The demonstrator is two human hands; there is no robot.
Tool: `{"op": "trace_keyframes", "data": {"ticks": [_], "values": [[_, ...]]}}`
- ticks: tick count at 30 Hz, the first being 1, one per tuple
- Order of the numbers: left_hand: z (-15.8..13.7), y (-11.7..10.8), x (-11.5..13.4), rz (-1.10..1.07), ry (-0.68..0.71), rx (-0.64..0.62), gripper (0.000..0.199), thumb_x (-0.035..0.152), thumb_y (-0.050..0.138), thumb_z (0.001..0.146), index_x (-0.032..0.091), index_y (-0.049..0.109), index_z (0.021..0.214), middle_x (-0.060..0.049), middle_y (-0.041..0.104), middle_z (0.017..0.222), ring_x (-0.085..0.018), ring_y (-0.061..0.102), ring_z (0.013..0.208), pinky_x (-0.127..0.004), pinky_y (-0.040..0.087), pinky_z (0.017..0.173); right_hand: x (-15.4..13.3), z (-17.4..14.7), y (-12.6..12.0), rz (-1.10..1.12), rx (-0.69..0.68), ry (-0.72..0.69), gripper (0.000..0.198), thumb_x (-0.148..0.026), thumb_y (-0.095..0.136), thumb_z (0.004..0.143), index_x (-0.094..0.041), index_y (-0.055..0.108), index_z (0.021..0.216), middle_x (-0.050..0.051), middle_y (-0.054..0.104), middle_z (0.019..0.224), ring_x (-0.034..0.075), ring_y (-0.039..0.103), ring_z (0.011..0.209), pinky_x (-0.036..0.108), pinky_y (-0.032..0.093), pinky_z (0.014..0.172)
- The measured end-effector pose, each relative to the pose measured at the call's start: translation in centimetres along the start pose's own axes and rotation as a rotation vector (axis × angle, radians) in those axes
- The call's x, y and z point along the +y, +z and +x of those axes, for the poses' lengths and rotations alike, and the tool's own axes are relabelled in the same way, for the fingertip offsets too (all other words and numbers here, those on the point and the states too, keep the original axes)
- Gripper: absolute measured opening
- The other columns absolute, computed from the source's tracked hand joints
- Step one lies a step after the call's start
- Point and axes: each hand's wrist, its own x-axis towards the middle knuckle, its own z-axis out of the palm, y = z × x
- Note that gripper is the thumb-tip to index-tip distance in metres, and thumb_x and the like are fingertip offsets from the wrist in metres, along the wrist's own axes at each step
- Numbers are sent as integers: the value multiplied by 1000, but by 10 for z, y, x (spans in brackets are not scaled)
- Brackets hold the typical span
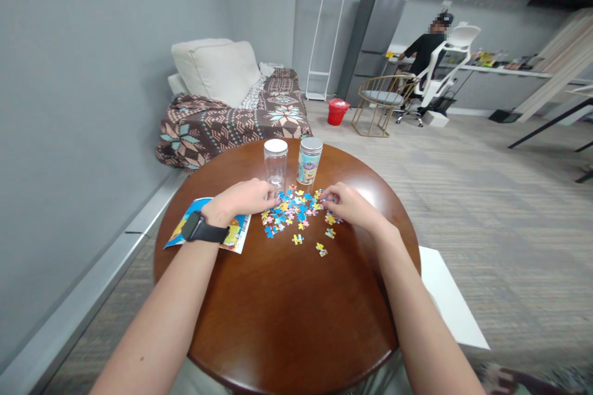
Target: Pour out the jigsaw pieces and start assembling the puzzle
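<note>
Loose jigsaw puzzle pieces (pixel 291 208), mostly blue and yellow, lie heaped on the round brown table (pixel 287 308). At the heap's left edge, my left hand (pixel 248 199) has its fingers curled down and drawn together; whatever is under the fingertips is hidden. My right hand (pixel 348 203) is bent at the heap's right side, thumb and finger closed on a small puzzle piece at the edge. Under my left wrist is a colourful printed sheet (pixel 241 229), partly covered. A few pieces, among them a yellow one (pixel 321 249), lie apart nearer me.
Behind the heap stand a clear jar (pixel 276 166) with a white lid and a cartoon-printed can (pixel 307 166). A draped sofa (pixel 278 105) is beyond the table. Farther right are a red bin (pixel 338 112), a gold-framed chair (pixel 382 99) and a person (pixel 424 52) at a counter.
</note>
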Motion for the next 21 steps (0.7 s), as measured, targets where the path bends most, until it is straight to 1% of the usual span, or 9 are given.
{"op": "trace_keyframes", "data": {"ticks": [2, 4, 7, 10, 14, 18, 21], "values": [[0, 0, 0, 6, 3, 0, 30, 43, 44, 86, 22, 65, 82, -5, 70, 81, -17, 59, 66, -26, 34, 56, -2, 0, 3, 2, -42, -110, 12, -13, 62, 80, -16, 69, 88, 4, 63, 86, 13, 58, 75, 23, 43, 71], [-1, 0, 1, 5, 5, 3, 31, 44, 44, 86, 22, 65, 83, -4, 70, 81, -16, 59, 66, -26, 33, 56, -3, 1, 8, 26, -90, -154, 10, -14, 63, 80, -16, 69, 88, 3, 61, 83, 12, 57, 73, 23, 43, 70], [-3, -2, 3, 2, -13, 0, 31, 44, 44, 85, 22, 66, 83, -4, 70, 80, -16, 59, 65, -26, 32, 55, -3, 2, 12, 77, -115, -178, 7, -16, 64, 80, -16, 69, 85, 1, 60, 78, 12, 55, 71, 24, 43, 69], [-3, -3, 3, 5, -26, 1, 31, 44, 45, 84, 22, 66, 83, -5, 69, 79, -17, 58, 64, -27, 31, 54, -3, 2, 12, 106, -114, -186, 5, -16, 65, 79, -16, 69, 83, 1, 60, 79, 12, 54, 72, 24, 43, 70], [-1, -1, 3, -7, 18, 13, 31, 43, 45, 85, 22, 67, 82, -5, 69, 79, -17, 59, 65, -28, 32, 55, -5, 1, 8, 107, -113, -188, 8, -12, 63, 79, -16, 69, 83, 2, 60, 82, 12, 56, 73, 24, 45, 71], [-1, -1, 5, -12, 29, 8, 30, 42, 46, 85, 20, 66, 78, -5, 68, 74, -17, 58, 63, -28, 32, 55, -6, 0, 7, 106, -124, -205, 18, -3, 57, 76, -16, 70, 78, 3, 61, 84, 12, 58, 75, 24, 46, 73], [-1, 0, 7, 2, 28, 9, 30, 41, 45, 86, 20, 66, 78, -5, 68, 73, -17, 58, 62, -28, 34, 56, -6, 1, 8, 88, -123, -220, 18, -5, 58, 75, -17, 69, 82, 3, 61, 85, 12, 58, 76, 25, 47, 75]]}}
